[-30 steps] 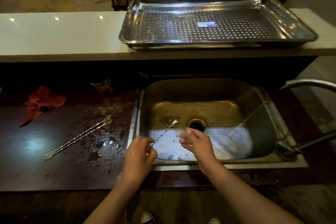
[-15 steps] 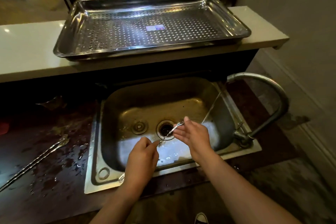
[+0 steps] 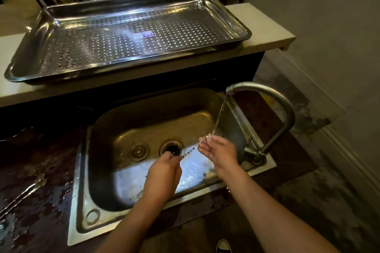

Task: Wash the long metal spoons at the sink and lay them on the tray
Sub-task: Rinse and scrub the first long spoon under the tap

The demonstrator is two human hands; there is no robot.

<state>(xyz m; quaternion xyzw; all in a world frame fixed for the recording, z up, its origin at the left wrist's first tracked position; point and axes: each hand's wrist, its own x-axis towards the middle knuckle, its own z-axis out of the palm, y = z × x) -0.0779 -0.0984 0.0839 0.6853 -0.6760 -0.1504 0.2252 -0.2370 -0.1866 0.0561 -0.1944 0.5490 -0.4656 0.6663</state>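
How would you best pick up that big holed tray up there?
Probably by the flared rim at the tray's two short ends, coming in from both sides: it is wide, shallow and lies flat on the ledge.

Over the sink (image 3: 82, 201), my left hand (image 3: 164, 172) grips the twisted handle of a long spoon (image 3: 191, 151) while my right hand (image 3: 220, 150) pinches its bowl end under the faucet (image 3: 283, 113), which is running. The perforated tray (image 3: 30, 47) sits on the ledge behind.
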